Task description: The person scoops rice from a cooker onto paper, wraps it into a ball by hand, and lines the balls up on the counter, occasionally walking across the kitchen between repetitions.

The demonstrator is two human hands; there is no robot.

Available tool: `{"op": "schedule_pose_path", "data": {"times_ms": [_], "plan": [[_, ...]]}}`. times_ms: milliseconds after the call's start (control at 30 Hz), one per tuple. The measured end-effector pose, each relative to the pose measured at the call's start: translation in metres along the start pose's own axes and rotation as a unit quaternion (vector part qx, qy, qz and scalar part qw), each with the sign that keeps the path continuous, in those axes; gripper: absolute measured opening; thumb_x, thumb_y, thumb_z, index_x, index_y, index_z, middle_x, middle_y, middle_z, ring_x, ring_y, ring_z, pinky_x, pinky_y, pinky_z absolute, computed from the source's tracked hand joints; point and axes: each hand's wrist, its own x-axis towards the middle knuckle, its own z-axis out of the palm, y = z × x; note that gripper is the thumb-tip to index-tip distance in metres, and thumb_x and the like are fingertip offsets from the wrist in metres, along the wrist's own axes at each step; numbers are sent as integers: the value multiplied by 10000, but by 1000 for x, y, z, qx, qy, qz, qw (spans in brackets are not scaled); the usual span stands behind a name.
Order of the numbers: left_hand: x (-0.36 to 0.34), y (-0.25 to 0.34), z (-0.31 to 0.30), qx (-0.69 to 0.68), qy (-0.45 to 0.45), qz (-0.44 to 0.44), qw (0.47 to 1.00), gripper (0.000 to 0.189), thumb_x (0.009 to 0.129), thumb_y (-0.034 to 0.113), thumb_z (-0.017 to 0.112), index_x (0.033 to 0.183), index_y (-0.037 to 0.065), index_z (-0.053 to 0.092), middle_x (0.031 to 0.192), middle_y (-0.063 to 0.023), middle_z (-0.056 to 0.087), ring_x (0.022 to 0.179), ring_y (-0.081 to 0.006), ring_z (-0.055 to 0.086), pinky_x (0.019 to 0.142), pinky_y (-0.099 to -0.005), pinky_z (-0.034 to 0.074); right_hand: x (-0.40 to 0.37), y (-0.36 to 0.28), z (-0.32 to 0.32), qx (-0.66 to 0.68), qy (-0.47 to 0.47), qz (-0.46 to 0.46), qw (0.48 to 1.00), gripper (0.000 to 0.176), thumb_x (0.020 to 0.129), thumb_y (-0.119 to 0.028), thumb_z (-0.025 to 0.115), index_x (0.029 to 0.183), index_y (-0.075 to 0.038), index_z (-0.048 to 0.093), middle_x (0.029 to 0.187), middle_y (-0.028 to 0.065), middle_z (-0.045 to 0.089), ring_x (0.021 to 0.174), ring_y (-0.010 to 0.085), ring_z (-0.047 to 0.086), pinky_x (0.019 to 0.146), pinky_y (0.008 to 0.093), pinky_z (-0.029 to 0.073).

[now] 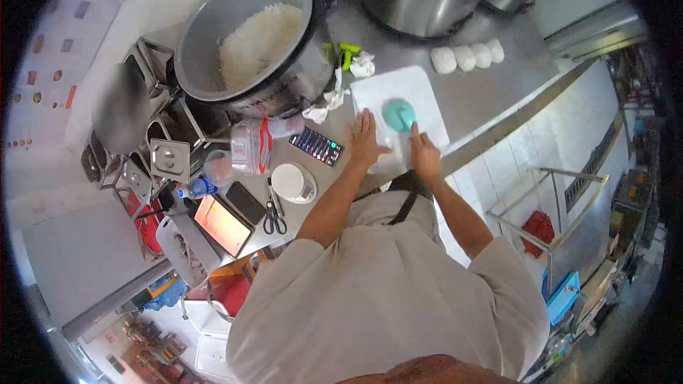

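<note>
On the metal counter lies a white sheet [427, 92], perhaps paper or plastic. My left hand [365, 141] rests on its left side, fingers stretched out and holding nothing. My right hand [425, 156] is closed at the sheet's near edge, around the handle end of a turquoise paddle [398, 114] with a round head. The paddle's head lies over the middle of the sheet; whether anything is under it cannot be seen. Left of the sheet stands a large pot [196, 46] with white rice [260, 43] inside.
Several white rounded bundles [466, 58] sit in a row at the back right, near large metal pots [427, 11]. Green peppers [347, 53] and crumpled tissue lie beside the rice pot. Phone [316, 146], white scale [290, 183], scissors [274, 220] and tablet [223, 224] occupy the left.
</note>
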Motion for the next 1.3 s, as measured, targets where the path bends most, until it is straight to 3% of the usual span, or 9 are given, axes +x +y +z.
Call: {"op": "schedule_pose_path", "data": {"times_ms": [167, 433, 567, 667, 767, 867, 1000, 1133, 1300], "plan": [[-6, 12, -32, 28, -26, -9, 999, 1276, 688, 542, 860, 1608, 9, 154, 1705, -115, 130, 1567, -277, 153, 1236, -611, 91, 22, 12, -27, 29, -87, 28, 995, 549, 976, -152, 635, 1503, -155, 485, 894, 122, 605, 781, 329, 659, 686, 480, 545], [-43, 12, 3, -136, 59, 135, 980, 406, 880, 247, 705, 1225, 56, 613, 1307, -151, 599, 1230, -349, 556, 1013, -492, 489, 186, -153, -154, 338, 139, -174, 914, 474, 908, -103, 647, 1381, -108, 614, 1190, 159, 667, 984, 347, 691, 779, 382, 579], [-23, 22, 28, 50, -9, 164, 985, 286, 903, 230, 668, 1140, 71, 641, 1254, -123, 612, 1137, -324, 603, 933, -448, 541, 282, -267, -159, 227, -83, -175, 954, 201, 828, -174, 615, 965, -50, 694, 1047, 213, 692, 929, 375, 693, 792, 497, 562], [-15, 28, 27, 72, 18, 214, 974, 282, 903, 256, 677, 1124, 82, 655, 1212, -120, 629, 1119, -323, 612, 916, -453, 544, 342, -331, -29, 201, 86, -229, 949, 214, 836, -136, 614, 683, 1, 673, 856, 233, 687, 861, 390, 690, 747, 527, 542], [-10, 25, 22, 59, 64, 246, 965, 280, 903, 282, 686, 1109, 93, 670, 1170, -117, 645, 1101, -322, 621, 900, -459, 546, 290, -295, -116, 276, 180, -362, 872, 311, 867, -138, 622, 1137, 16, 639, 995, 185, 625, 943, 391, 617, 816, 511, 506], [1, 15, 25, 53, 131, 285, 948, 279, 903, 308, 695, 1093, 104, 684, 1129, -113, 662, 1083, -321, 630, 883, -465, 549, 219, -227, -137, 368, 36, -361, 856, 276, 899, -161, 617, 1161, -75, 610, 1076, 168, 611, 1005, 377, 634, 810, 500, 519], [-1, 20, 9, 26, 131, 287, 949, 279, 891, 321, 721, 1074, 112, 700, 1074, -112, 679, 1038, -327, 647, 861, -470, 552, 113, -43, -3, 270, -175, -256, 912, 351, 880, -233, 636, 1179, -53, 675, 1033, 216, 695, 1021, 389, 667, 875, 509, 527], [-10, 35, -17, -12, 56, 262, 963, 245, 864, 248, 763, 1046, 96, 702, 1040, -119, 682, 966, -347, 665, 848, -462, 552, 41, 56, -77, 173, -264, 100, 944, 342, 934, -242, 598, 1232, -106, 698, 1179, 177, 708, 1083, 373, 676, 941, 481, 540], [4, 5, 8, -91, 28, 250, 964, 153, 914, 197, 708, 1006, 76, 702, 1023, -148, 688, 961, -346, 670, 831, -453, 551, 37, 84, -91, 128, -235, 145, 953, 372, 956, -257, 591, 1279, -89, 667, 1245, 190, 670, 1127, 378, 647, 994, 472, 515]]}}
